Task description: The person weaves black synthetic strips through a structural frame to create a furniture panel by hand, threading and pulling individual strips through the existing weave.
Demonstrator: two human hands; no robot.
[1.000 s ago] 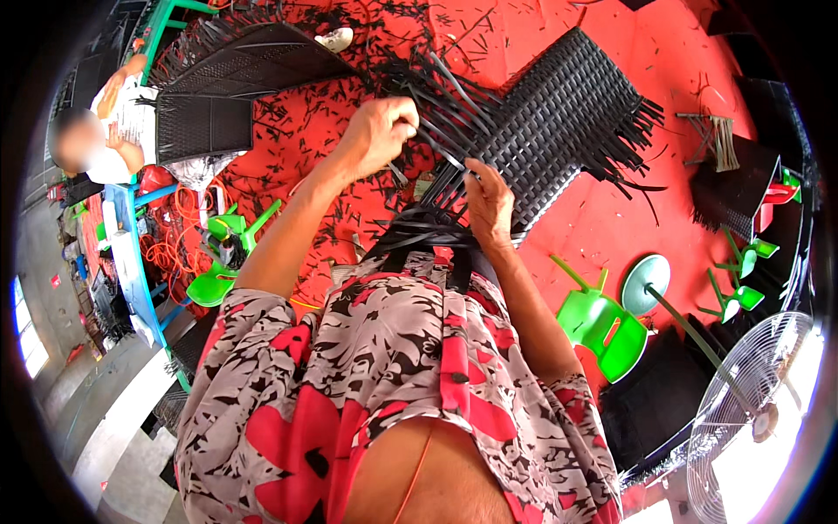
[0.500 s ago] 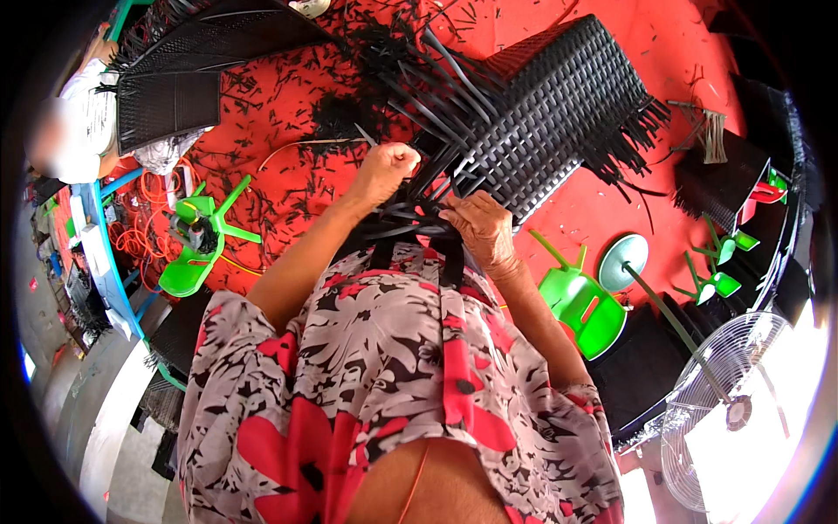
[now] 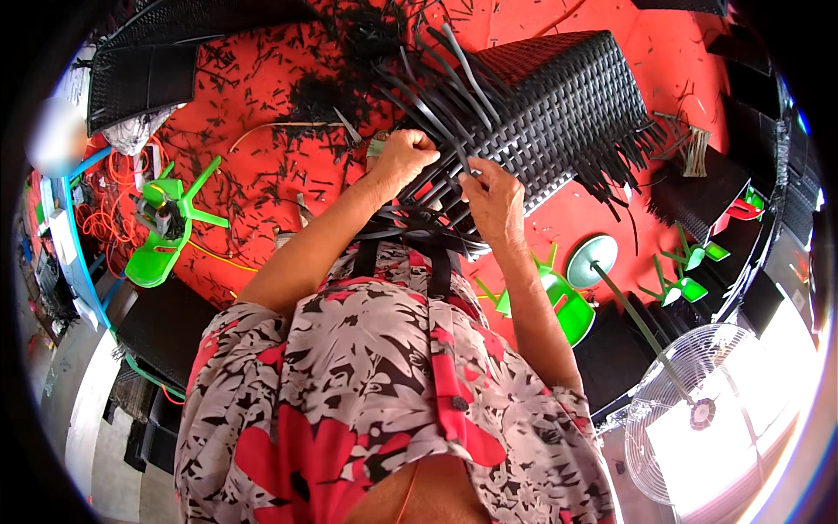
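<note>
A black woven panel of flat plastic strips lies at a slant ahead of me, one corner toward my waist. Loose black strips stick out from its left side, and more lie bunched against my lap. My left hand is closed in a pinch at the panel's left edge; what it grips, if anything, I cannot make out. Just right of it, my right hand pinches a black strip over the weave, fingers curled. A pointed metal blade lies on the floor beyond my left hand.
Black strip scraps litter the red floor. Green plastic chairs lie on both sides. A round-based stand fan lies at the right. Another person sits far left by more dark woven work.
My right hand has risen from the panel's near corner to higher on the weave. My left hand has shifted right, farther from the blade. The whole view has swung slightly.
</note>
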